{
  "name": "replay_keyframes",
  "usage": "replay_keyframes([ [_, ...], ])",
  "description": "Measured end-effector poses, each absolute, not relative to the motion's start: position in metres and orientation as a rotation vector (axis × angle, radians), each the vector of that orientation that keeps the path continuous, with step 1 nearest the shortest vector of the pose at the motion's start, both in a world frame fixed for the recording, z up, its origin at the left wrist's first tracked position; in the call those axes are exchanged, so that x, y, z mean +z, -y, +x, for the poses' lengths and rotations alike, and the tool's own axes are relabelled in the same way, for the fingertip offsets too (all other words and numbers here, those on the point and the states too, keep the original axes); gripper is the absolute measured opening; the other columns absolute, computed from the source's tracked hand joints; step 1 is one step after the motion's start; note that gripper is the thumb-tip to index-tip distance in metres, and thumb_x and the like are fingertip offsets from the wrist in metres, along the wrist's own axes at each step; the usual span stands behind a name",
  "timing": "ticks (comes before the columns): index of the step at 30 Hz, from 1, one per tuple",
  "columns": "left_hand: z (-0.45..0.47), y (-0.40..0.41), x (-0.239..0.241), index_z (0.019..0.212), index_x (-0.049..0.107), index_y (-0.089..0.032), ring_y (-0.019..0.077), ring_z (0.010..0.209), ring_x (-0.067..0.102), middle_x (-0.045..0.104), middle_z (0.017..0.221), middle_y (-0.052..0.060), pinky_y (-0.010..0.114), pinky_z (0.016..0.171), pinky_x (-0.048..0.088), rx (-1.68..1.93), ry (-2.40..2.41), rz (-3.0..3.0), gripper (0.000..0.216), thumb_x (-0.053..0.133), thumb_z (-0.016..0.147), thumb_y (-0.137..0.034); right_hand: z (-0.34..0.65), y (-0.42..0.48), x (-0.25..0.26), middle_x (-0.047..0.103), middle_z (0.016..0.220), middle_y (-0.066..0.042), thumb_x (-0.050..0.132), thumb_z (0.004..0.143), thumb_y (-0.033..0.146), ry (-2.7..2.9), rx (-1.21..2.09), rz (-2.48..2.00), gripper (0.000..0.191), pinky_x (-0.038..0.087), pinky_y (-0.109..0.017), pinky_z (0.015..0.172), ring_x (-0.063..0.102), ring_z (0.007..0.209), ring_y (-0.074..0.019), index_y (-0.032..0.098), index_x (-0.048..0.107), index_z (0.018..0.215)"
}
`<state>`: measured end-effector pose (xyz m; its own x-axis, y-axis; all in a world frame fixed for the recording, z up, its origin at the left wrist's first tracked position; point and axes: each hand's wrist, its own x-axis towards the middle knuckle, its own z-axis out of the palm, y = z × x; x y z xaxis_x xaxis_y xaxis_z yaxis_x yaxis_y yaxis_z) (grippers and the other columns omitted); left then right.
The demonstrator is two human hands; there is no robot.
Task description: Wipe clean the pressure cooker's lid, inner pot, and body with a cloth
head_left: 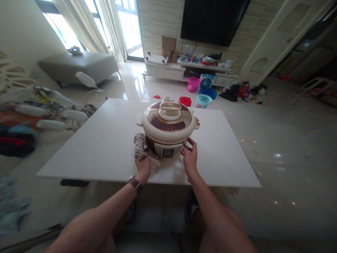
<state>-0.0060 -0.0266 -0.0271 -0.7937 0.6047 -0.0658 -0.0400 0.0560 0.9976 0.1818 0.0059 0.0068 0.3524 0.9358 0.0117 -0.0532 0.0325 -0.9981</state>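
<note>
A cream and brown electric cooker (168, 135) stands upright on the white table (105, 147), its domed see-through lid (170, 117) on top and its control panel facing me. My left hand (143, 167) is closed on a bunched, brown-and-white patterned cloth (140, 146) at the cooker's lower left. A pale part of cloth hangs beside that hand, against the cooker's base. With curled fingers, my right hand (190, 156) grips the lower right side of the cooker, just right of the panel. Its fingertips are partly hidden.
Beyond the table's far edge are a light-blue basket (203, 101), a red container (185, 101) and a pink basket (193, 84). A white low cabinet (164, 72) holds clutter under the wall television. At the left are a lamp-like fixture with white shades (75, 115) and a grey ottoman (79, 68).
</note>
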Motion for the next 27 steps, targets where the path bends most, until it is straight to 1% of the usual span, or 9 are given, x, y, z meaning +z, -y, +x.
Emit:
replay_keyframes([
  [2,0.011,0.052,-0.023,0.087,0.071,-0.019,0.0301,0.102,0.074,0.076,0.089,0.011,0.042,0.092,0.061,1.729,-1.79,0.592,0.015,0.077,0.076,-0.028,0.181,-0.005,0.009,0.06,0.149,-0.011,0.059,0.071,0.026,0.902,0.959,-1.3,0.06,0.063,-0.043,0.087,0.068,0.12,-0.0273,0.026,0.059,0.132],
  [4,0.026,0.068,-0.018,0.086,0.071,-0.02,0.0285,0.093,0.074,0.076,0.086,0.01,0.042,0.089,0.061,1.695,-1.736,0.635,0.019,0.08,0.074,-0.031,0.179,-0.004,0.011,0.06,0.149,-0.012,0.058,0.071,0.027,0.901,0.948,-1.312,0.06,0.063,-0.042,0.085,0.067,0.121,-0.0275,0.026,0.06,0.131],
  [8,0.031,0.068,-0.011,0.081,0.071,-0.019,0.0274,0.091,0.074,0.076,0.083,0.01,0.04,0.087,0.06,1.705,-1.733,0.609,0.019,0.081,0.071,-0.033,0.18,-0.002,0.013,0.058,0.151,-0.012,0.059,0.071,0.028,0.91,0.943,-1.333,0.062,0.064,-0.037,0.075,0.066,0.122,-0.0286,0.026,0.059,0.133],
  [11,0.022,0.053,-0.007,0.083,0.075,-0.017,0.0258,0.088,0.073,0.079,0.088,0.011,0.037,0.082,0.059,1.712,-1.763,0.591,0.021,0.081,0.071,-0.032,0.182,-0.001,0.014,0.058,0.15,-0.012,0.059,0.071,0.029,0.938,0.95,-1.331,0.061,0.065,-0.035,0.072,0.066,0.121,-0.0282,0.026,0.059,0.132],
  [13,0.019,0.047,-0.007,0.084,0.076,-0.015,0.0242,0.082,0.072,0.079,0.087,0.012,0.036,0.077,0.058,1.709,-1.786,0.61,0.023,0.081,0.072,-0.033,0.183,-0.001,0.014,0.059,0.15,-0.011,0.058,0.071,0.028,0.958,0.946,-1.334,0.061,0.065,-0.035,0.07,0.066,0.12,-0.0277,0.026,0.059,0.132],
  [15,0.02,0.047,-0.01,0.081,0.075,-0.015,0.0229,0.076,0.07,0.078,0.081,0.011,0.035,0.074,0.057,1.705,-1.798,0.651,0.023,0.08,0.072,-0.035,0.184,-0.002,0.014,0.059,0.149,-0.011,0.059,0.071,0.027,0.967,0.934,-1.347,0.061,0.065,-0.034,0.069,0.066,0.118,-0.027,0.027,0.059,0.131],
  [18,0.024,0.054,-0.017,0.078,0.073,-0.016,0.0221,0.071,0.068,0.077,0.077,0.009,0.035,0.072,0.058,1.709,-1.754,0.745,0.024,0.078,0.071,-0.038,0.183,-0.003,0.013,0.059,0.148,-0.01,0.06,0.072,0.027,0.965,0.914,-1.373,0.059,0.066,-0.033,0.069,0.066,0.116,-0.026,0.027,0.058,0.131],
  [23,0.018,0.071,-0.02,0.074,0.072,-0.017,0.0213,0.069,0.067,0.075,0.074,0.006,0.035,0.071,0.058,1.698,-1.666,0.962,0.017,0.076,0.069,-0.032,0.182,-0.003,0.014,0.059,0.148,-0.01,0.061,0.073,0.029,0.97,0.897,-1.377,0.056,0.065,-0.033,0.068,0.067,0.118,-0.0267,0.028,0.058,0.129],
  [27,0.019,0.088,-0.011,0.078,0.074,-0.018,0.021,0.066,0.064,0.075,0.072,0.005,0.034,0.064,0.055,1.665,-1.582,1.098,0.015,0.076,0.07,-0.03,0.182,-0.003,0.012,0.059,0.148,-0.011,0.06,0.072,0.029,0.978,0.902,-1.393,0.058,0.065,-0.034,0.068,0.067,0.114,-0.0262,0.028,0.058,0.13],
])
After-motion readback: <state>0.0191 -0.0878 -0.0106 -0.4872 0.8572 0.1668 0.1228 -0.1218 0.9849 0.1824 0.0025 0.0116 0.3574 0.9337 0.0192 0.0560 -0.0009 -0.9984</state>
